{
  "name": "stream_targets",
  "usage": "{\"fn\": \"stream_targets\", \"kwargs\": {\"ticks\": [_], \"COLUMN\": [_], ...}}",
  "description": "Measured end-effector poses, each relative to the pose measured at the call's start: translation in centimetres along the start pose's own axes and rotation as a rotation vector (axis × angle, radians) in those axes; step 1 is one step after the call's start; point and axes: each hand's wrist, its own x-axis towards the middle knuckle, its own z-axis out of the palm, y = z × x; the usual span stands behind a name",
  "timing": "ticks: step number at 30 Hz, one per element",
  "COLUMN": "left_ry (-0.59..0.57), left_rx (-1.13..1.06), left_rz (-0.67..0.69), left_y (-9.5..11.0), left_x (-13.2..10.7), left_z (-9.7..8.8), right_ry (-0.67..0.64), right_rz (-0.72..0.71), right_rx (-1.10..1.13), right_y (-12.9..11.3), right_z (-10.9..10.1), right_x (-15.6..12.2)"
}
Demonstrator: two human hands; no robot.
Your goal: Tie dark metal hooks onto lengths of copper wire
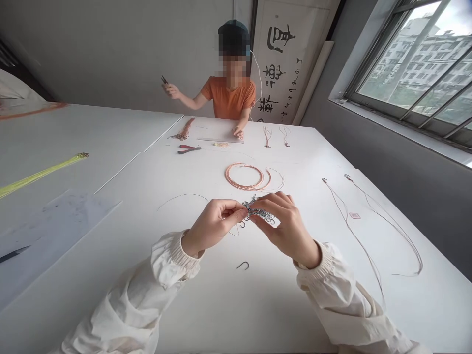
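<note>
A tangled pile of dark metal fish hooks (263,215) lies on the white table between my hands. My left hand (217,221) is closed in a pinch at the pile's left side; what sits between its fingertips is too small to make out. Thin line (184,195) curves across the table to behind this hand, and a loop shows below its fingers. My right hand (282,221) arches over the pile, thumb and fingers closing on hooks there, partly hiding them. One separate fish hook (243,265) rests on the table nearer to me.
A coil of orange line (244,177) lies beyond my hands. Hooks tied to lines (346,211) stretch along the right. Across the table, a person in orange (230,96) holds a small dark tool (164,79) near red-handled pliers (189,149). Yellow lines (44,173) lie left.
</note>
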Motion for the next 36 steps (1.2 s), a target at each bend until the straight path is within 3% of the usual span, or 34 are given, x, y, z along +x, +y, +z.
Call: {"fn": "stream_targets", "kwargs": {"ticks": [4, 7, 13, 17, 23, 31, 36], "left_ry": [-0.028, 0.019, 0.131, 0.109, 0.073, 0.051, 0.029], "left_rx": [0.0, 0.009, 0.012, 0.001, -0.022, 0.082, 0.057], "left_rz": [-0.002, 0.024, 0.068, 0.064, 0.07, 0.073, -0.032], "left_y": [0.5, 0.6, 0.3, 0.3, 0.8, 0.8, 0.8], "left_x": [-0.3, -0.5, -0.5, -0.5, -0.6, -0.9, -1.3], "left_z": [-0.3, -0.7, -1.4, -0.9, -0.3, -0.8, -0.5], "right_ry": [-0.159, -0.184, -0.074, 0.03, 0.028, -0.058, -0.059], "right_rz": [0.093, 0.155, 0.209, 0.122, 0.157, 0.09, 0.002], "right_rx": [0.269, 0.386, 0.406, 0.541, 0.352, 0.187, 0.044], "right_y": [0.4, 1.3, 2.8, 1.4, -0.1, 0.0, -0.5], "right_z": [-0.3, -1.1, -4.7, -4.1, -0.7, -1.4, -1.3], "right_x": [0.8, 1.0, 0.8, 0.8, 1.0, 1.0, 0.8]}}
